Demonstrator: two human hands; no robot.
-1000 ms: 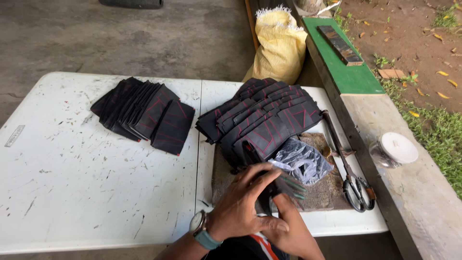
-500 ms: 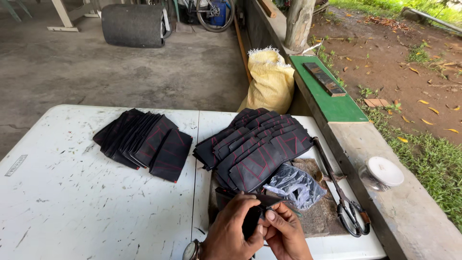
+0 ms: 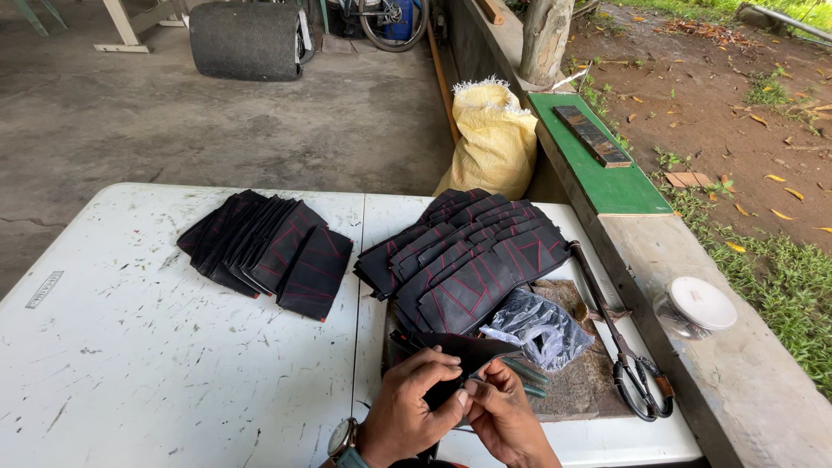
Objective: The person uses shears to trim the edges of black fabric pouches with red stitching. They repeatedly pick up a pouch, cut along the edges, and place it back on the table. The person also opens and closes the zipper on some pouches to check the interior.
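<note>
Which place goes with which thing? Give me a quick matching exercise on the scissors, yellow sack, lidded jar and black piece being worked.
Things:
1. scissors
2. yellow sack
3. lidded jar
4. black piece

Places:
A. on the concrete ledge
B. between both hands
C. on the floor behind the table
D. at the table's right edge

Pairs: 1-D, 2-C, 3-A, 4-B

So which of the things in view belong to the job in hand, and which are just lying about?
In the job:
left hand and right hand, pinching a dark stitched piece
near pile of pieces
far pile of pieces
scissors
crumpled plastic bag

Lying about:
yellow sack
lidded jar
wooden block
tyre
</note>
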